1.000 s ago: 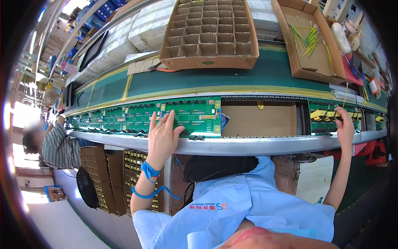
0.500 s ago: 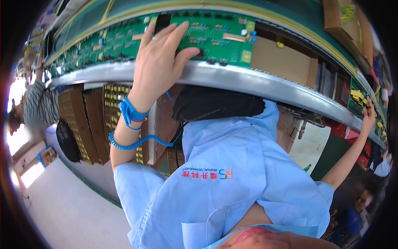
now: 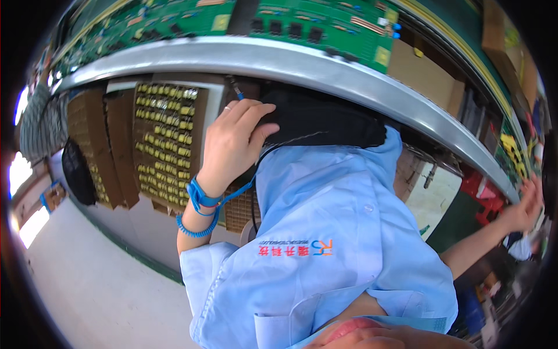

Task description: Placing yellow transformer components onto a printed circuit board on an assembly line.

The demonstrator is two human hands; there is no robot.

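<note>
My left hand (image 3: 235, 139) is just below the metal rail (image 3: 279, 51), in front of the black cloth (image 3: 337, 119) at my waist. Its fingers are loosely bent and apart from the thumb, with nothing seen in them. A blue wrist strap (image 3: 201, 195) with a coiled cord circles that wrist. Beyond the rail lies a green circuit board (image 3: 343, 41) with black and blue components, and another green board (image 3: 148, 23) sits to its left. At the far right, my right hand (image 3: 528, 203) is beside the rail with fingers stretched, near several yellow components (image 3: 512, 152).
Below the rail at left stand trays of yellow parts (image 3: 165, 142) and brown cartons (image 3: 119, 148). A cardboard box (image 3: 501, 38) is at the back right. A person in striped clothing (image 3: 43, 125) is at the far left. Red items (image 3: 491, 206) lie near my right arm.
My left hand has come off the circuit board and down below the rail. The boards appear farther up and apart in view. My right hand has moved back from the yellow components.
</note>
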